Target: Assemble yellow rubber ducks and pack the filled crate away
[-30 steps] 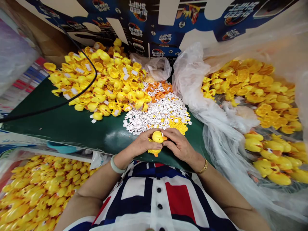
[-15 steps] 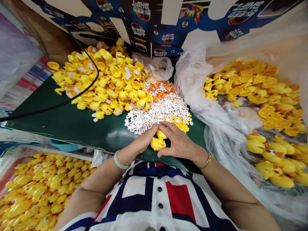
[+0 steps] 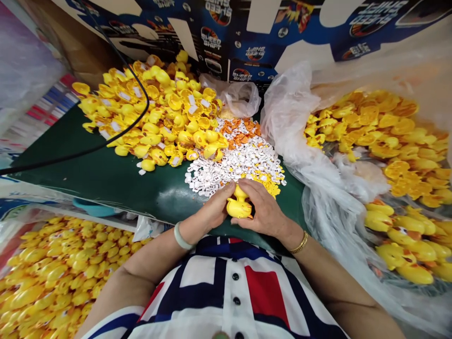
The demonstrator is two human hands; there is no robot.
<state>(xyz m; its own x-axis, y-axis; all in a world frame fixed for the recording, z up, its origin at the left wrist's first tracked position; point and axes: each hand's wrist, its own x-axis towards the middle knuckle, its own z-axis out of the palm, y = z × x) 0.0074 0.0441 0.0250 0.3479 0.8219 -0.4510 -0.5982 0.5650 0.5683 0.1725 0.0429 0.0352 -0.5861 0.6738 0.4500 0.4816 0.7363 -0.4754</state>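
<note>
Both my hands hold one yellow plastic duck (image 3: 239,206) at the near edge of a dark green table (image 3: 116,181). My left hand (image 3: 215,211) grips its left side, fingers curled. My right hand (image 3: 263,208) wraps its right side and top, fingers closed on it. Just beyond my fingers lies a heap of small white parts (image 3: 233,167), with small yellow parts (image 3: 270,184) at its right and orange parts (image 3: 242,133) at its far end.
A pile of yellow duck pieces (image 3: 155,117) covers the table's far left, crossed by a black cable (image 3: 106,143). Clear plastic bags of yellow ducks (image 3: 395,155) fill the right. A bin of ducks (image 3: 52,278) sits lower left. Printed cartons (image 3: 247,33) stand behind.
The duck has been turned over in my hands, from head-up a second ago to a different side up now. Both hands stay at the table's near edge.
</note>
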